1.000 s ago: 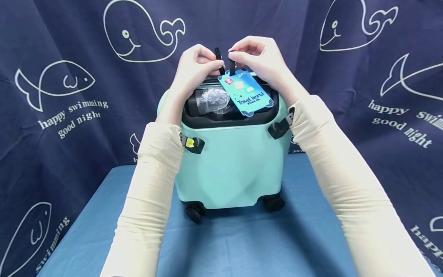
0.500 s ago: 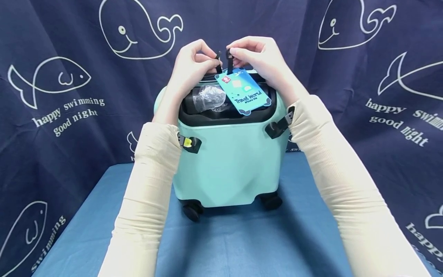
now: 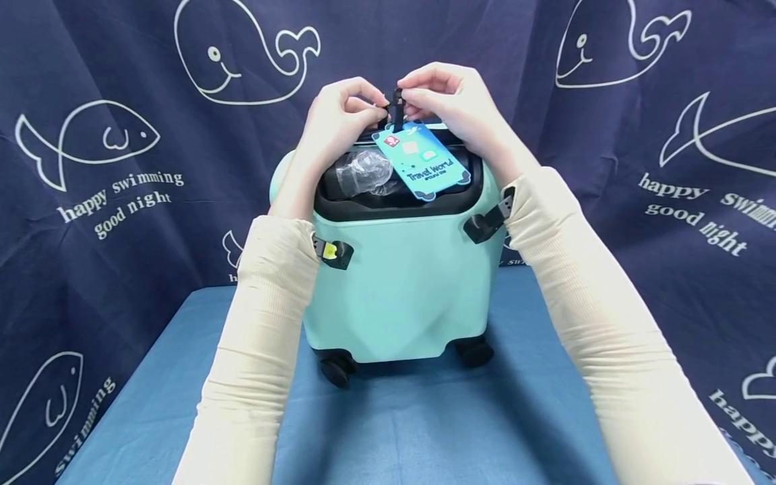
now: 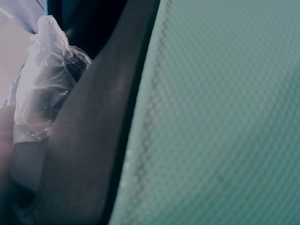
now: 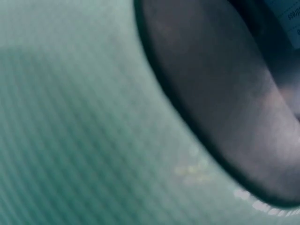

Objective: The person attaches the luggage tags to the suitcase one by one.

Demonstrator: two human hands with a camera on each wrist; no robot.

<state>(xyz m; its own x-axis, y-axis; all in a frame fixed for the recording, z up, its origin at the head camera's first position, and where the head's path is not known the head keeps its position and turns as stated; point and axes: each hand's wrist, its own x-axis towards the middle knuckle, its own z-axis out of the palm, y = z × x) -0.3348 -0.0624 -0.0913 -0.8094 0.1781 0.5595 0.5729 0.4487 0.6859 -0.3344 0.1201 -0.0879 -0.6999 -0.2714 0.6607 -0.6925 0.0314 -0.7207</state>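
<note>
A small mint-green suitcase [image 3: 400, 289] stands upright on its black wheels. Over its black top recess lies a blue luggage tag [image 3: 424, 162] printed "Travel World"; its black strap [image 3: 398, 116] rises from the tag's upper end. My left hand [image 3: 335, 128] pinches one end of the strap between thumb and fingers. The other end, with what looks like a small buckle, is pinched by my right hand [image 3: 451, 101]. Both ends are close together above the suitcase's handle area. In the right wrist view, only a corner of the tag [image 5: 289, 21] shows; the fingertips are out of that view.
Clear plastic wrap [image 3: 364, 173] covers a part in the top recess, left of the tag. A blue cloth [image 3: 400, 431] lies under the suitcase. Behind hangs a navy curtain [image 3: 485, 34] with white whale and fish drawings. Wrist camera mounts [image 3: 485, 225] sit near the suitcase's front.
The two strap ends have come closer together, the left hand's end moving right and lower. The tag has shifted slightly left along with the strap. Both hands keep their pinch.
</note>
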